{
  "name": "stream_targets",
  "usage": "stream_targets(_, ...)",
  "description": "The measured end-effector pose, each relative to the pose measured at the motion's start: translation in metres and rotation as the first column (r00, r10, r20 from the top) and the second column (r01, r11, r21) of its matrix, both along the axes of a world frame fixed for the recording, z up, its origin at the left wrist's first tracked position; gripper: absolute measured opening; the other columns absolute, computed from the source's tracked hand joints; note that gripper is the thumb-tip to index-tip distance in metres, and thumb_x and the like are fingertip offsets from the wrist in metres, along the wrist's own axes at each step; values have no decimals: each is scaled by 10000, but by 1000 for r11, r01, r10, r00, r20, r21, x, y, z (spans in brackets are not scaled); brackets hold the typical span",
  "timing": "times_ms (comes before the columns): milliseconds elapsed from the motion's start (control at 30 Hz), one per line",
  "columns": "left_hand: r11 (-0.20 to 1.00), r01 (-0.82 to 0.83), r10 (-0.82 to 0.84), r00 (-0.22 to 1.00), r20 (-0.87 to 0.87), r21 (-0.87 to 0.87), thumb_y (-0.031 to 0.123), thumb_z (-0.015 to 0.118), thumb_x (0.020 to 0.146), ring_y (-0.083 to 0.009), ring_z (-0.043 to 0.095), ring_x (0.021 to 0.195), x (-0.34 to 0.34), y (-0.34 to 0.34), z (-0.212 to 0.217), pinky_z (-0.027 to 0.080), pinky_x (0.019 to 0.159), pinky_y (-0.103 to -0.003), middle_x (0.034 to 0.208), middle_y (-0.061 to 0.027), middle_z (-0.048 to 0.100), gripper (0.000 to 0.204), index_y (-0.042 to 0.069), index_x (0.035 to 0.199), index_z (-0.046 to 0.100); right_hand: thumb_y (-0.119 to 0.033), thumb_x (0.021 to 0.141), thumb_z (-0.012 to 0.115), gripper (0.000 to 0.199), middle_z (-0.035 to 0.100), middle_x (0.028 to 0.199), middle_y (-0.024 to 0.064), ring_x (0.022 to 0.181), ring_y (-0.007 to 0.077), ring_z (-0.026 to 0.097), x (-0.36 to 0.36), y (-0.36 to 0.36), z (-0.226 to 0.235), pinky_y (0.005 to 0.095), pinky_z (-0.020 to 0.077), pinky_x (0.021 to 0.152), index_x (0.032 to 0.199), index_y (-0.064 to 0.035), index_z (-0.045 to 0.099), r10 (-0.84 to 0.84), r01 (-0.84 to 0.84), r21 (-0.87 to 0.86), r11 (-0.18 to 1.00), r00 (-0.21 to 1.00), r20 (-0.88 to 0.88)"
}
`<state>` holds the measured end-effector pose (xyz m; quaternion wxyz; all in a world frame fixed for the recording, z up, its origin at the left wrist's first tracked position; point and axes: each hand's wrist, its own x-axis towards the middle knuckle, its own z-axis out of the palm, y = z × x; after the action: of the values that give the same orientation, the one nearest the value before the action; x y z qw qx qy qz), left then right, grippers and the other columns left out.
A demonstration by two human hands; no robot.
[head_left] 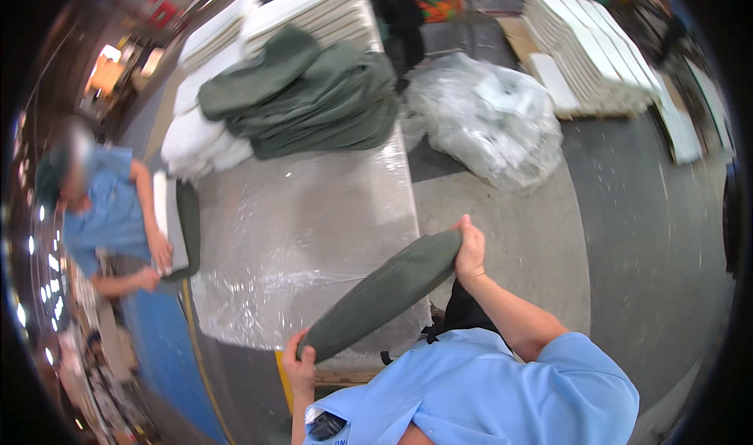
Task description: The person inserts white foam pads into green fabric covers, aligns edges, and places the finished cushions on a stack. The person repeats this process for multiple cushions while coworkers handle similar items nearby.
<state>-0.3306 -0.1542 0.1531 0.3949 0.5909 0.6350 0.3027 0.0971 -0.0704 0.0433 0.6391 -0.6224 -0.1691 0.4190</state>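
Note:
Both my hands grip a long, dark green fabric-covered pad (384,292), tilted across the front edge of the plastic-wrapped work surface (290,217). My left hand (300,366) is closed on its lower left end, thumb on top. At the upper right end, my right hand (471,250) is wrapped round the other tip. What fills the cover is hidden. Farther back on the same surface lies a heap of dark green fabric covers (321,100), beside white folded material (200,143).
At the left, a co-worker (110,202) in a blue shirt handles a white pad (167,217) against a green cover. Stacks of white pads stand at the far left (306,14) and far right (588,53). A bundle of clear plastic film (486,119) lies right of the work surface.

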Motion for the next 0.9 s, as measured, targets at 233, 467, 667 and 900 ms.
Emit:
stream_targets(233,819,505,-574,742,-347,-274,247,909,809,-396,712,1181,133,61,67,558,999,-445,1287,-262,705,861,19,1524,489,-332,1139,540,411,708,932,19,891,125,618,-20,-20,5,302,490,822,975,-13,740,168,-166,96,982,986,-16)
stream_targets(467,690,597,-719,633,-289,-410,181,887,810,-371,717,1183,202,113,60,551,1019,-442,1299,-249,709,858,-22,1531,470,-193,1083,619,180,711,962,22,914,107,656,4,-85,-85,290,537,841,1136,-40,697,-266,243,-109,964,900,-346)
stream_targets(667,461,834,-885,407,-227,-302,145,848,833,-368,663,1288,278,142,46,516,1090,-439,1388,-235,665,840,-15,1558,455,-124,1033,684,425,686,1138,48,932,127,649,-60,-103,-100,315,535,758,1441,-83,572,-21,2,-29,1000,740,-672)
stream_targets(900,63,864,-992,-1,-127,-499,125,707,945,-275,675,1176,382,190,5,527,1031,-387,1327,-132,693,457,51,1393,655,-183,1014,752,392,655,1061,4,908,100,609,-56,-96,-85,295,475,706,1354,-92,578,-16,-8,-28,1000,675,-738)
